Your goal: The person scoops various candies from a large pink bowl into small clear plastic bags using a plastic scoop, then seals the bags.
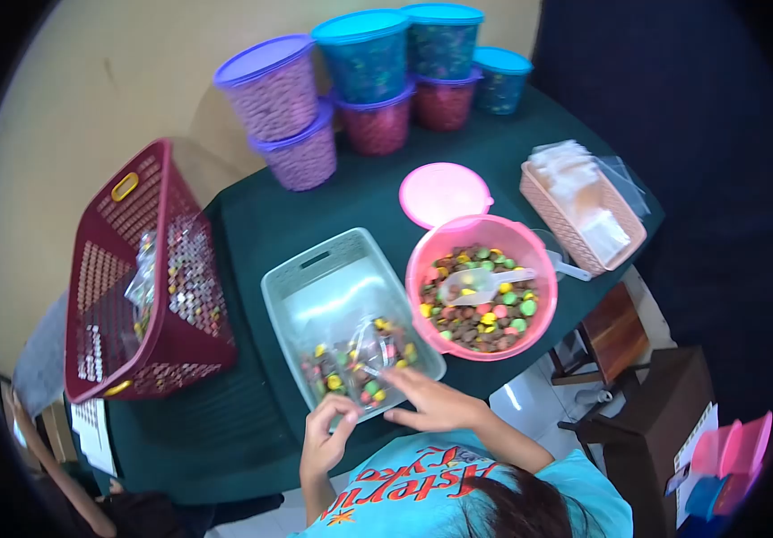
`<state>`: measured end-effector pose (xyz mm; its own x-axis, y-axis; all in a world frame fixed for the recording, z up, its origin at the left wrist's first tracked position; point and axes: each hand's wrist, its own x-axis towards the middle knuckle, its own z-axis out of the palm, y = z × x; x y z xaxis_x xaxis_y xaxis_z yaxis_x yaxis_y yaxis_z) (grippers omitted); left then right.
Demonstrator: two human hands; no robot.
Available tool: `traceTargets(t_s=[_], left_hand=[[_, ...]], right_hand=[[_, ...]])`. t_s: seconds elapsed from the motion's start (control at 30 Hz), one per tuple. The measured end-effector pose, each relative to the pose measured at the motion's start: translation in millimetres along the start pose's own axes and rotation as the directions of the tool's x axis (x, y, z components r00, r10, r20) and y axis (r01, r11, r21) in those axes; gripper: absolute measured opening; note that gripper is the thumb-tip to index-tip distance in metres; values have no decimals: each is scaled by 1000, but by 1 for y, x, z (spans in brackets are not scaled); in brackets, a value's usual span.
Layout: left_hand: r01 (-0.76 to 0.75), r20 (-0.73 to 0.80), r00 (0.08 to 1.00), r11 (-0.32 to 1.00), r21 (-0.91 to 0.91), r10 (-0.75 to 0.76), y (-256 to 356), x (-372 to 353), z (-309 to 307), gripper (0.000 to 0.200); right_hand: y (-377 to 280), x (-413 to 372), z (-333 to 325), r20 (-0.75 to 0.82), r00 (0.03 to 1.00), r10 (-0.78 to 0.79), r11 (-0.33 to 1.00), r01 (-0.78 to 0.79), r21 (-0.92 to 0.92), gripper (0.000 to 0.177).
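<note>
A pale green tray (290,285) lies on the table with clear plastic bags (370,354) of multicoloured round pieces at its near end. My left hand (325,435) is at the tray's near rim, thumb and index finger curled together; whatever is between them is too small to make out. My right hand (436,402) reaches over the near right corner, fingers stretched out and touching the bags. To the right stands a pink tub (418,260) of brown, yellow, green and pink round pieces. A clear scoop (472,287) rests on them.
A maroon basket (176,314) with filled bags stands left. Behind are stacked lidded tubs (364,58) and a pink lid (445,195). A peach basket (570,215) of clear bags sits right. Another person's arm (55,462) shows at lower left.
</note>
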<state>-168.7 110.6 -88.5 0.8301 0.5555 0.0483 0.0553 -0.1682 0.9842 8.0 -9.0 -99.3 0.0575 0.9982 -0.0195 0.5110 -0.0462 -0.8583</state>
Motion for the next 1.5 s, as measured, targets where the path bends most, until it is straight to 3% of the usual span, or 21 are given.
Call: traceTargets(t_s=[0.03, 0.13, 0.23, 0.3, 0.33, 0.37, 0.53, 0.73, 0.8, 0.9, 0.97, 1.13, 1.23, 1.37, 1.43, 1.5], left_hand=[[-15, 155, 988, 998, 66, 4, 9, 4, 3, 10], [-38, 437, 899, 990, 135, -25, 16, 21, 29, 12], [45, 573, 804, 977, 207, -159, 11, 35, 67, 19], [68, 630, 760, 984, 166, -159, 12, 45, 98, 24], [60, 664, 731, 984, 166, -156, 12, 52, 115, 25], [54, 697, 701, 985, 162, -153, 12, 59, 133, 26], [71, 743, 658, 993, 95, -119, 31, 96, 230, 26], [1, 691, 723, 1000, 10, -8, 33, 146, 326, 22], [11, 670, 742, 1000, 16, -19, 39, 162, 352, 23], [-90, 599, 797, 996, -11, 78, 44, 180, 385, 29], [-163, 592, 795, 987, 5, 128, 44, 190, 401, 34], [-221, 656, 750, 967, 127, 86, 41, 207, 428, 56], [-234, 614, 787, 948, 215, 55, 37, 209, 437, 60], [-124, 686, 727, 978, 169, -27, 39, 210, 433, 64], [-112, 666, 746, 985, 134, -6, 45, 207, 424, 61], [-98, 713, 699, 995, 34, 44, 52, 207, 411, 55]], right_hand=[[-1, -10, -6, 25, 997, -74, 996, 73, 41, 64], [-15, -41, -41, -44, 995, -94, 995, 96, 40, 62], [-16, -74, -79, -163, 976, -147, 982, 164, 93, 59], [-11, -97, -108, -231, 968, -98, 947, 163, 278, 56], [-10, -111, -124, -323, 943, -82, 976, 141, 164, 52], [4, -121, -134, -395, 916, -66, 967, 156, 201, 49], [64, -171, -201, -575, 809, 121, 986, -29, 167, 40], [145, -211, -262, -674, 692, 258, 966, -177, 188, 34], [178, -214, -273, -706, 666, 241, 969, -203, 140, 32], [215, -213, -289, -722, 642, 257, 952, -298, 74, 30], [233, -209, -295, -776, 592, 217, 899, -431, -77, 33], [246, -202, -305, -707, 645, 291, 808, -561, -180, 52], [248, -201, -307, -645, 669, 369, 762, -615, -202, 49], [256, -206, -312, -614, 710, 345, 833, -533, -148, 37], [253, -207, -321, -614, 713, 340, 841, -522, -141, 30], [256, -212, -330, -689, 620, 374, 895, -435, 95, 26]])
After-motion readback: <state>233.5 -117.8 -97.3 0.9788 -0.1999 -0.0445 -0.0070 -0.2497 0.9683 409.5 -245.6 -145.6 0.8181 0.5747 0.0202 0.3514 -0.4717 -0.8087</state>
